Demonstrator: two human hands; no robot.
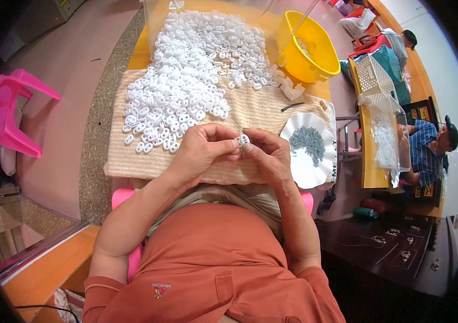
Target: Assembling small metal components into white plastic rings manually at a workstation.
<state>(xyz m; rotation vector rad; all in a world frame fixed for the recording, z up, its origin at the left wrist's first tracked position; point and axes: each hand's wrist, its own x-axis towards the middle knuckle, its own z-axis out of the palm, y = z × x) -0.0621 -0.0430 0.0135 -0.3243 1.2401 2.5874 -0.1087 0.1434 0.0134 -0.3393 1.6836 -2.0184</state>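
Note:
Between my fingertips, over the near edge of the towel-covered table, is a small white two-hole plastic piece (244,139). My left hand (207,148) pinches it from the left with thumb and forefinger. From the other side my right hand (270,154) grips it, thumb below and fingers curled above. A big heap of the same white plastic pieces (175,91) spreads beyond my left hand. Close to my right hand stands a white scalloped plate (305,173) bearing a pile of tiny grey pieces (308,144) that look like springs.
A striped towel (247,107) covers the near tabletop. At the back right stands a yellow basin (321,63); a crumpled tissue (292,89) and a short black strip (293,106) lie before it. Pink stool (11,110) at left. Another person (428,142) sits at a table on the right.

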